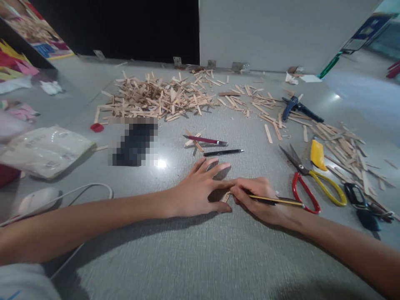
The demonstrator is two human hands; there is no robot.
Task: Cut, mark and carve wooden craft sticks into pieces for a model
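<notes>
A small piece of wooden stick point(225, 196) lies on the grey table between my hands, partly covered by fingers. My left hand point(201, 189) rests with fingers spread, its thumb and index finger at either side of the piece. Gripped in my right hand point(258, 200) is a yellow and black pencil point(281, 201), its tip at the piece. Beyond my left hand lie a black pen point(223, 153) and a maroon craft knife point(206, 140), which rests across a few crossed sticks point(196, 144).
Wooden sticks are heaped at the back point(162, 98) and scattered at right point(346, 154). Red-and-yellow scissors point(301, 168), a yellow cutter point(318, 154), blue pliers point(290, 109) and keys point(368, 218) lie right. A phone point(134, 143), plastic bag point(46, 152) and white mouse point(39, 201) are left.
</notes>
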